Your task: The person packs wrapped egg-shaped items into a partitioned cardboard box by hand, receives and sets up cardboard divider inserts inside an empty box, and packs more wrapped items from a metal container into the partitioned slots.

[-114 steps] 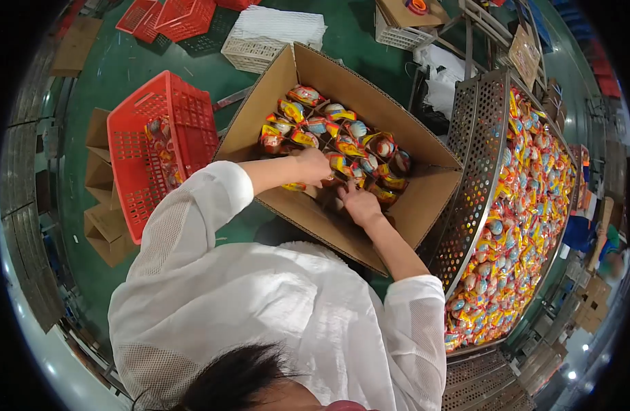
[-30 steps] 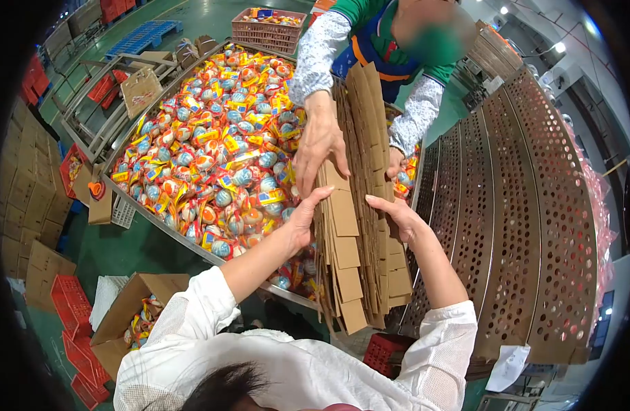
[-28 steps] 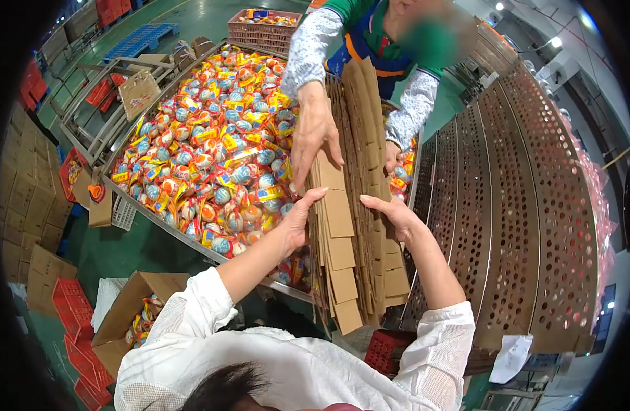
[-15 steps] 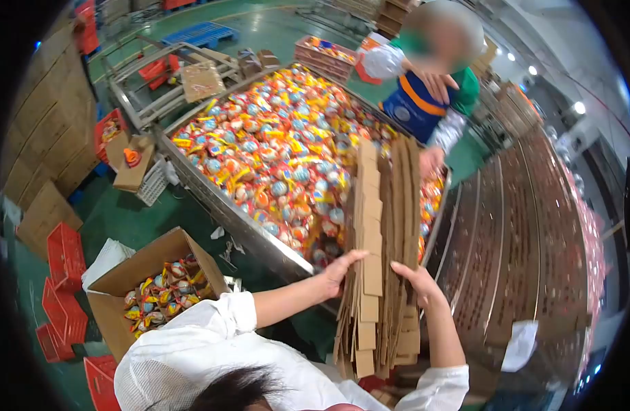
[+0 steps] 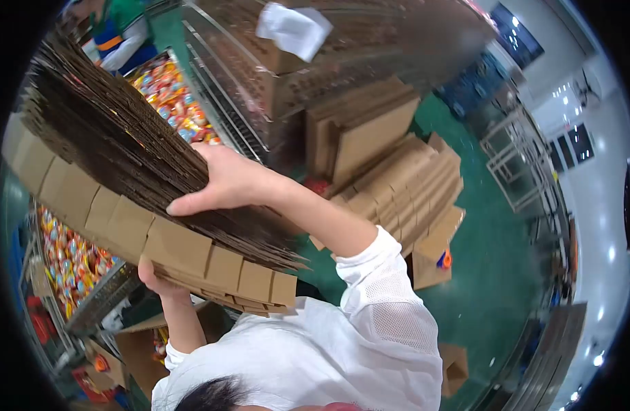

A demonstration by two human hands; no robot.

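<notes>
A thick bundle of brown cardboard strips spans the left half of the view, tilted, with its folded edges toward me. My left hand is closed on its near lower side, thumb showing and the other fingers hidden under it. My right hand grips the bundle from the far side, thumb lying across the sheet edges. Past the bundle, wrapped round sweets fill a metal-edged table, partly covered from sight by the cardboard.
More stacked cardboard strips lie on the green floor, right. Flat cardboard sheets stand behind them. A blue-and-orange object lies on cardboard. An open carton sits lower left. A co-worker stands at the far upper left.
My view has turned right, toward the floor stacks. The bundle has gone from upright before me to slanting across the left, still between both hands. The sweets table now appears farther left.
</notes>
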